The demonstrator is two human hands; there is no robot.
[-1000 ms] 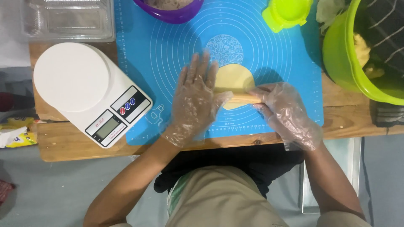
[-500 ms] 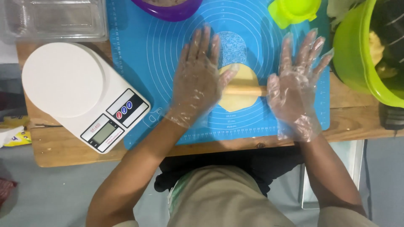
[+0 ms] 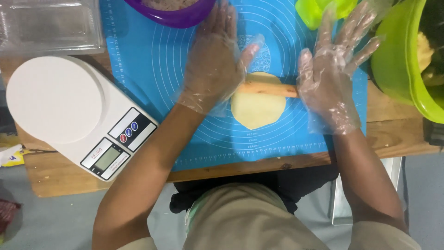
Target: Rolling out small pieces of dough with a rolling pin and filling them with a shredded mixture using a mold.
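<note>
Since the earlier frames: both hands and the rolling pin (image 3: 269, 88) have travelled away from the body, up the mat; the pin now lies across the far edge of the dough disc (image 3: 257, 105) rather than its middle.

Left hand (image 3: 213, 62): in a clear loose plastic glove, fully open and flat, fingers stretched forward, heel of the palm pressing on the left end of the pin. Grips nothing.

Right hand (image 3: 332, 76): same kind of glove, open flat, fingers spread, palm pressing on the right end of the pin. Grips nothing.

Rolling pin: slim, wooden, lying left to right between the two palms, touching the dough.

Dough disc: pale yellow, round, flattened, at the centre of the mat's printed rings, between the hands and just nearer the body than the pin.

Mat (image 3: 152, 65): blue, with white concentric circles and ruler marks, spread on a wooden surface (image 3: 384, 134).

Kitchen scale (image 3: 69, 111): white, round platform, small display and buttons; left of the mat, its corner overlapping the mat edge.

Purple bowl (image 3: 178, 16): far edge of the mat, just beyond the left fingertips, brownish contents.

Lime-green small container (image 3: 319, 11): far right of the mat, near the right fingertips.

Large green bowl (image 3: 402, 69): right of the mat, pale dough lumps inside.

Clear plastic box (image 3: 46, 25): far left corner.
</note>
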